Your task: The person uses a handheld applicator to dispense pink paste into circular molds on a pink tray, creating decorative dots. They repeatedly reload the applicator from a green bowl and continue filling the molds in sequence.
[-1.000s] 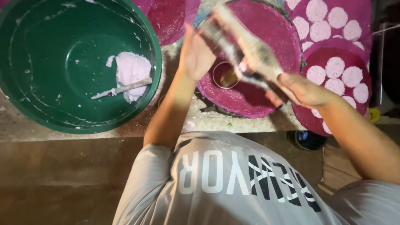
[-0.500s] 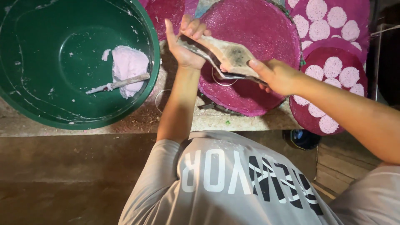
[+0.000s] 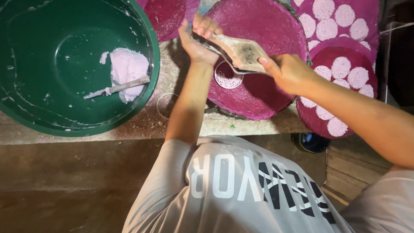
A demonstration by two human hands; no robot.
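Both hands hold one flat, diamond-shaped press tool [image 3: 241,51], its underside perforated and smeared with dough. My left hand [image 3: 196,39] grips its far end, fingers curled over the top. My right hand [image 3: 289,71] grips the near end. The tool hangs just above a large round magenta mat [image 3: 267,26]. Directly below it, a thin lacy white round [image 3: 228,80] lies on the mat. To the left stands a big green basin [image 3: 39,116] with a lump of pale pink dough [image 3: 125,69] and a flat stick [image 3: 120,86] resting in it.
At the upper right, more magenta mats [image 3: 366,47] carry several white rounds. Another magenta mat [image 3: 166,15] lies behind the basin. A thin metal ring [image 3: 166,105] rests on the stone bench [image 3: 129,127]. A dark round object [image 3: 310,142] sits on the floor below.
The tool has swung down from a tilted, blurred position to lie level over the mat. A lacy white round now lies where a ring sat before. The camera has shifted slightly.
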